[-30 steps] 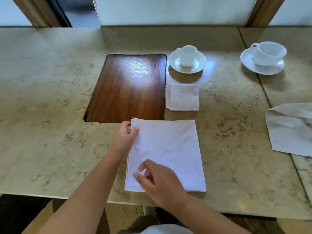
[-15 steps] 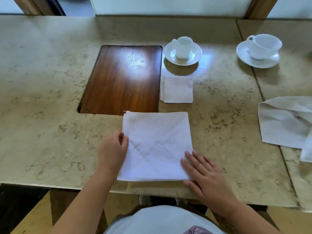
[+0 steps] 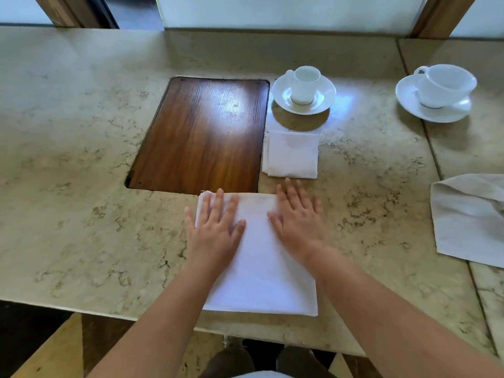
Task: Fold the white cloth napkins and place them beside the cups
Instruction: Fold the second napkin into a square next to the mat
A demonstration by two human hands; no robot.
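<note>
Both my hands lie flat on the white napkin (image 3: 259,257) in front of me, fingers straight and spread, no grip closed on anything: my left hand (image 3: 215,227) presses the napkin's left far corner area, my right hand (image 3: 298,222) presses its right far edge, with the fingertips reaching past the cloth onto the counter (image 3: 81,186). The napkin sits near the counter's front edge, its far edge just touching the near edge of the dark wooden inset board (image 3: 201,137). Beyond my right hand a smaller folded napkin (image 3: 291,155) rests just beside the board, and right behind it stands a small white cup (image 3: 305,84) on its saucer (image 3: 326,99). Farther right a wider cup (image 3: 444,84) sits on a saucer (image 3: 409,100), and a loose, unfolded napkin (image 3: 469,216) lies at the right edge
</note>
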